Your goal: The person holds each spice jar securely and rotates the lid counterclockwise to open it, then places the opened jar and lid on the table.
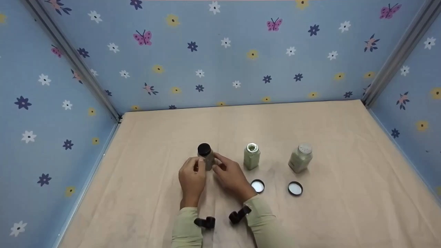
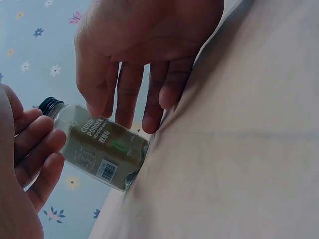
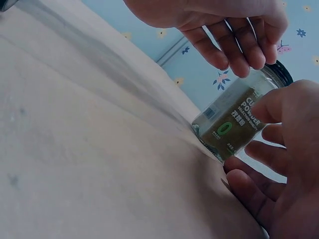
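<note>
A clear cumin powder bottle [image 1: 209, 162] with a black cap [image 1: 204, 149] stands on the table between both hands. Its printed label [image 2: 102, 132] shows in the left wrist view. To its left, near the neck, is my left hand [image 1: 192, 175], with its fingers [image 2: 42, 144] loosely bent. My right hand [image 1: 232, 175] is beside the bottle's right side, fingertips [image 3: 234, 167] low by its base; neither hand visibly wraps round it. Whether the fingertips press on the glass is hard to tell.
Right of the hands stand an uncapped bottle of green powder [image 1: 252, 157] and another pale-green bottle [image 1: 300, 159] with a perforated-looking top. Two black-rimmed lids, one near my right wrist [image 1: 257, 186] and one farther right [image 1: 295, 188], lie white side up. Patterned walls [image 1: 220, 62] surround the table.
</note>
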Demonstrator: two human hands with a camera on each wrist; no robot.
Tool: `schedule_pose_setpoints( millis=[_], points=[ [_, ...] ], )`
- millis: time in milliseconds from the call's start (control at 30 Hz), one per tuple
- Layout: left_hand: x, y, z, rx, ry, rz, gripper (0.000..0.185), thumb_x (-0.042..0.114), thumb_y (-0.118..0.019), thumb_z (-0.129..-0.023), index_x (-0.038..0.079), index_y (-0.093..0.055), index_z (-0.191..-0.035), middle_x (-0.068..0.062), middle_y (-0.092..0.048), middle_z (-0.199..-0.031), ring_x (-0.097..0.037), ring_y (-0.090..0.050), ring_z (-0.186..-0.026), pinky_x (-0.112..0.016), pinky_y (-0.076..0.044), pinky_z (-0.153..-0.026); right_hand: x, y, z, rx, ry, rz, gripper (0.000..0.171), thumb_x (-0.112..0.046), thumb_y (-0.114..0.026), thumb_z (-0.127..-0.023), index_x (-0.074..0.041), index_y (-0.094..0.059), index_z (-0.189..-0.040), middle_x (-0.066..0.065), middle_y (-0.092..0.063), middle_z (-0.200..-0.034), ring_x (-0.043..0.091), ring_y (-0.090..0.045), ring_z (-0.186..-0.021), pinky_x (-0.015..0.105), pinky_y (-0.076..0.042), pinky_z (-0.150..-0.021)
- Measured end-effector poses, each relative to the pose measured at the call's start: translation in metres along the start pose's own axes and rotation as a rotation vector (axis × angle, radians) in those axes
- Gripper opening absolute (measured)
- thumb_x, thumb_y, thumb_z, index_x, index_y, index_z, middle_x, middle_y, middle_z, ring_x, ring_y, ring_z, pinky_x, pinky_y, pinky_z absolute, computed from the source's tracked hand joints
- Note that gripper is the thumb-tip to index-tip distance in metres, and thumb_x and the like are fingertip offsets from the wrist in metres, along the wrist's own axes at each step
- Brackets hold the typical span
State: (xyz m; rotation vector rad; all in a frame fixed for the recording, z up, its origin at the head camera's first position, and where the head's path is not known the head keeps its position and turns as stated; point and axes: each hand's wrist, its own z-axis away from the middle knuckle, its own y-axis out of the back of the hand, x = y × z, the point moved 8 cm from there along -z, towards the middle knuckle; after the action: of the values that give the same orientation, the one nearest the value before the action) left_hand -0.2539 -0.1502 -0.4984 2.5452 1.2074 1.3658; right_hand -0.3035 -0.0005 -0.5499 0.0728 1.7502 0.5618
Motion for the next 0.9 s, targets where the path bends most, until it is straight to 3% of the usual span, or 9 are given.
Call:
schedule_pose_setpoints(
  millis=[333,667,900],
  points=[
    [-0.0009,-0.0013,-0.0001,-0.007,0.014,-0.008,0.015,0.011,-0.062,-0.095,0.008,-0.072,-0.085,0.0,-0.067,-0.082,-0.01,-0.06,-0.07,-0.032,-0.053,-0.062,0.0023,-0.0008,-0.0017,0.001,-0.03,0.015,0.05,-0.026,-0.062,-0.1,-0.022,-0.052,-0.148,0.0,-0.059,-0.139,0.014,-0.063,-0.113,0.036,-0.048,-0.098],
    [-0.0045,-0.0031,0.0002,-0.033,0.07,0.043,0.01,0.009,-0.064,-0.094,0.01,-0.074,-0.096,-0.001,-0.062,-0.101,-0.011,-0.061,-0.091,-0.031,-0.055,-0.066,0.0043,-0.0002,-0.0017,0.019,-0.039,-0.015,0.046,-0.026,-0.062,-0.099,-0.022,-0.056,-0.145,0.001,-0.062,-0.135,0.014,-0.063,-0.11,0.036,-0.049,-0.096],
    [-0.008,-0.0049,0.0004,-0.027,0.082,0.065,0.011,0.008,-0.063,-0.094,0.01,-0.072,-0.101,-0.002,-0.06,-0.106,-0.012,-0.06,-0.097,-0.03,-0.056,-0.067,0.0022,0.0007,-0.0016,0.025,-0.034,0.006,0.045,-0.027,-0.06,-0.1,-0.021,-0.057,-0.144,0.0,-0.062,-0.136,0.013,-0.065,-0.108,0.037,-0.05,-0.094]
  ],
)
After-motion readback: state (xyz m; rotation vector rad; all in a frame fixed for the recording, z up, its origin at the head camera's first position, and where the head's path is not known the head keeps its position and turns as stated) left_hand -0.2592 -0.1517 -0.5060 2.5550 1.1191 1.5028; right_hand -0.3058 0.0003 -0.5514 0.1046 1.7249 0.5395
